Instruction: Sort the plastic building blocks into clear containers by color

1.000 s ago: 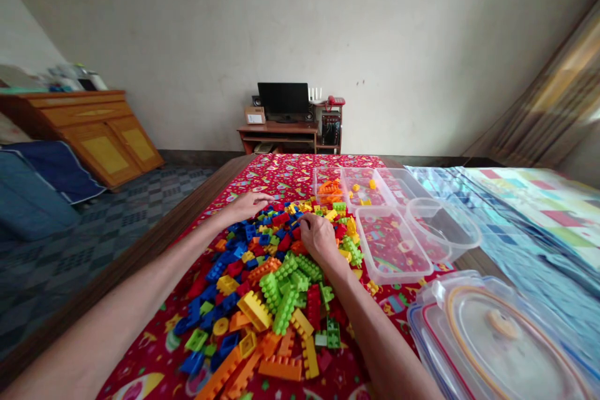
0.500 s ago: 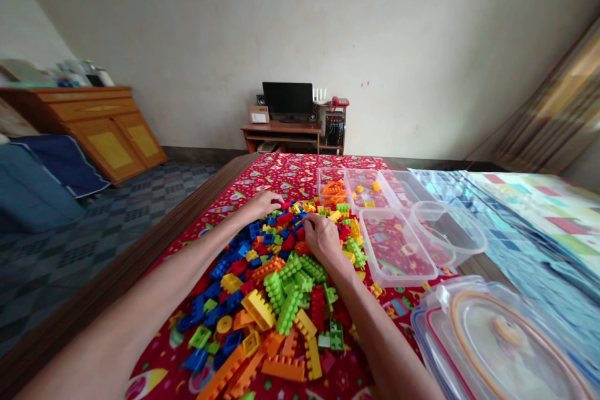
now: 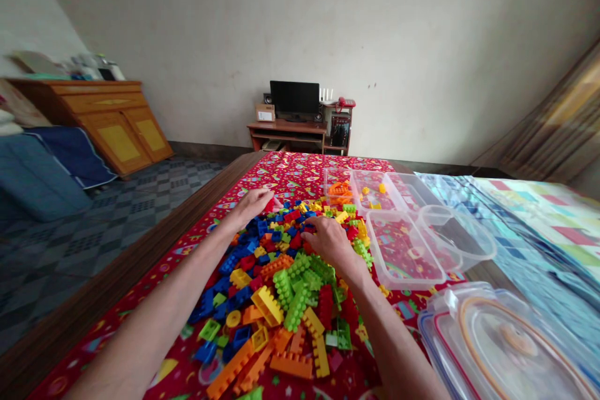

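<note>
A big heap of toy building bricks (image 3: 262, 306) in red, blue, yellow, green and orange covers the middle of the table. At the heap's far left edge my left hand (image 3: 253, 205) pinches a red brick (image 3: 269, 205), raised slightly off the others. My right hand (image 3: 330, 239) reaches over the far right part of the heap, palm down. Its thumb and fingers are curled in among blue and red bricks, and what lies between them is partly hidden.
Right of the heap stand a clear divided container (image 3: 404, 281) and a round clear tub (image 3: 487, 253). Orange bricks (image 3: 340, 189) and a few yellow ones (image 3: 375, 205) lie in its back compartments. Clear lids (image 3: 510, 350) are stacked at the near right. A red patterned cloth (image 3: 300, 169) covers the table.
My left hand has drawn back to the left with the red brick, away from the heap. My right hand stays over much the same spot. The whole view has shifted slightly.
</note>
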The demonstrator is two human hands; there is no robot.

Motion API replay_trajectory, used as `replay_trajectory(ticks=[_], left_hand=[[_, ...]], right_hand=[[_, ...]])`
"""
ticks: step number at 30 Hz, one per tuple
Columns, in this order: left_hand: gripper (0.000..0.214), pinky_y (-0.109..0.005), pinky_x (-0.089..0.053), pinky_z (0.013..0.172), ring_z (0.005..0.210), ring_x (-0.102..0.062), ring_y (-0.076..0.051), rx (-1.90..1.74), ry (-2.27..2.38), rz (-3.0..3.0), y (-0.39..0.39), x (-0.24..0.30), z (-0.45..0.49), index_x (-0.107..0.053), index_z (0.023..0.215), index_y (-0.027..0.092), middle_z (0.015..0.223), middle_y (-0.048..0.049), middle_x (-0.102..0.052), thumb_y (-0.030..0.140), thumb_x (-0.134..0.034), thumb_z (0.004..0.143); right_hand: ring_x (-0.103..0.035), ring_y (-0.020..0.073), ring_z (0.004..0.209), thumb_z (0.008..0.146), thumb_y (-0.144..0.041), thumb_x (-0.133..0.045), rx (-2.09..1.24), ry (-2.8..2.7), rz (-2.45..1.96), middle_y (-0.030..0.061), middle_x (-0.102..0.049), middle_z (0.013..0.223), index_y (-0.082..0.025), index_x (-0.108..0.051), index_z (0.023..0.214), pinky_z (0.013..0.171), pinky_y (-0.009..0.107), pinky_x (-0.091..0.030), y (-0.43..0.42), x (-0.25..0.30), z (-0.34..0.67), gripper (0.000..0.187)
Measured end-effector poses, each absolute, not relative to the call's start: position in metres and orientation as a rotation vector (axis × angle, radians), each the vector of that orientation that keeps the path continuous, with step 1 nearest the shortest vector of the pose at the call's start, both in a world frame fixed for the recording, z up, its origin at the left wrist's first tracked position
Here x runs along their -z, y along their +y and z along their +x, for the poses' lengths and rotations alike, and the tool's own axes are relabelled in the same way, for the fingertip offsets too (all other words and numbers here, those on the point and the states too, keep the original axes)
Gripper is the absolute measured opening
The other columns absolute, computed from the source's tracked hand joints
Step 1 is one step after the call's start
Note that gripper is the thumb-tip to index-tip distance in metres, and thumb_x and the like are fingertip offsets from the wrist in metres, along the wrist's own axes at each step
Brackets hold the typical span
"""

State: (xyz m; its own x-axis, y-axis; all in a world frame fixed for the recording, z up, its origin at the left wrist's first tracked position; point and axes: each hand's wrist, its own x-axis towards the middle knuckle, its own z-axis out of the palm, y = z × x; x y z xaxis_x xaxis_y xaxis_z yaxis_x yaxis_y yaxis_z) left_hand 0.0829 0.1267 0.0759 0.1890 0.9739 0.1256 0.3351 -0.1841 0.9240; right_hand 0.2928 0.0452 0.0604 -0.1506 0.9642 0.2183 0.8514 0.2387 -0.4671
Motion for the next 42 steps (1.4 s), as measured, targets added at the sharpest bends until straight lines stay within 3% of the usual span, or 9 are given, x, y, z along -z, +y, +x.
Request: replay_trajectory(ticks=[5,11,16,21,24,27,31,36,42], left_hand=[[0.038,-0.031,-0.05,0.066,0.063,-0.062,-0.02,-0.936,1.311,1.925,0.124,-0.07,0.089,-0.058,0.071,0.02,0.063,-0.0014,-0.062,0.058,-0.061,0.073],[0.04,-0.032,-0.043,0.094,0.104,-0.06,-0.026,-0.812,1.237,2.29,0.133,-0.054,0.098,-0.068,0.099,0.025,0.104,-0.0055,-0.069,0.048,-0.07,0.067],[0.02,-0.03,-0.045,0.079,0.081,-0.063,-0.024,-0.792,1.297,2.23,0.132,-0.055,0.1,-0.071,0.076,0.025,0.079,-0.0026,-0.07,0.04,-0.072,0.064],[0.044,-0.026,-0.044,0.064,0.072,-0.061,-0.019,-0.942,1.226,1.691,0.105,-0.078,0.092,-0.068,0.099,0.019,0.075,-0.0007,-0.069,0.053,-0.067,0.07],[0.048,-0.024,-0.042,0.06,0.074,-0.061,-0.017,-0.901,1.111,1.415,0.09,-0.083,0.097,-0.068,0.099,0.018,0.08,-0.002,-0.069,0.055,-0.07,0.068],[0.041,-0.024,-0.045,0.064,0.075,-0.06,-0.015,-0.979,0.999,1.249,0.082,-0.076,0.112,-0.067,0.086,0.017,0.081,-0.0012,-0.069,0.051,-0.075,0.064],[0.037,-0.025,-0.048,0.07,0.08,-0.063,-0.016,-1.038,0.904,1.098,0.074,-0.063,0.134,-0.064,0.081,0.017,0.083,-0.0018,-0.069,0.052,-0.072,0.069],[0.043,-0.029,-0.05,0.067,0.086,-0.066,-0.022,-0.88,0.836,1.099,0.057,-0.076,0.146,-0.066,0.092,0.019,0.088,-0.0055,-0.072,0.059,-0.052,0.083],[0.04,-0.032,-0.052,0.083,0.099,-0.065,-0.023,-0.866,0.815,1.101,0.052,-0.088,0.147,-0.066,0.102,0.02,0.098,-0.006,-0.072,0.053,-0.051,0.086]], right_hand=[[-0.066,0.021,0.093,0.082,-0.018,-0.052,-0.304,-2.107,-1.567,0.0103,-0.073,0.099,-0.018,-0.069,0.114,0.082,0.028,-0.046,0.044,-0.06,0.293,0.036],[-0.064,0.0196,0.093,0.08,-0.013,-0.052,-0.203,-1.939,-1.432,0.0099,-0.073,0.097,-0.015,-0.071,0.106,0.088,0.029,-0.044,0.046,-0.058,0.295,0.032],[-0.063,0.0188,0.092,0.08,-0.016,-0.056,-0.203,-1.925,-1.322,0.0089,-0.072,0.094,-0.015,-0.072,0.102,0.088,0.029,-0.044,0.046,-0.059,0.292,0.027],[-0.064,0.0172,0.082,0.085,-0.027,-0.054,-0.378,-1.83,-1.289,0.0068,-0.071,0.086,-0.015,-0.072,0.099,0.081,0.028,-0.046,0.044,-0.066,0.286,0.025],[-0.063,0.0145,0.061,0.088,-0.029,-0.047,-0.703,-1.653,-1.294,0.0032,-0.067,0.069,-0.014,-0.07,0.101,0.065,0.025,-0.049,0.045,-0.067,0.28,0.031],[-0.059,0.0127,0.048,0.089,-0.029,-0.041,-1.019,-1.461,-1.256,0.0005,-0.063,0.061,-0.012,-0.064,0.112,0.052,0.023,-0.048,0.046,-0.064,0.272,0.037],[-0.061,0.0128,0.05,0.085,-0.033,-0.052,-0.989,-1.518,-1.204,-0.0009,-0.064,0.063,-0.015,-0.058,0.121,0.051,0.022,-0.048,0.043,-0.061,0.267,0.041],[-0.063,0.0141,0.063,0.074,-0.025,-0.066,-0.751,-1.664,-1.354,-0.0012,-0.069,0.071,-0.019,-0.065,0.11,0.062,0.024,-0.05,0.038,-0.065,0.267,0.037],[-0.064,0.0145,0.067,0.075,-0.023,-0.062,-0.755,-1.611,-1.364,0.0017,-0.071,0.075,-0.015,-0.07,0.096,0.067,0.024,-0.049,0.038,-0.067,0.266,0.024]])
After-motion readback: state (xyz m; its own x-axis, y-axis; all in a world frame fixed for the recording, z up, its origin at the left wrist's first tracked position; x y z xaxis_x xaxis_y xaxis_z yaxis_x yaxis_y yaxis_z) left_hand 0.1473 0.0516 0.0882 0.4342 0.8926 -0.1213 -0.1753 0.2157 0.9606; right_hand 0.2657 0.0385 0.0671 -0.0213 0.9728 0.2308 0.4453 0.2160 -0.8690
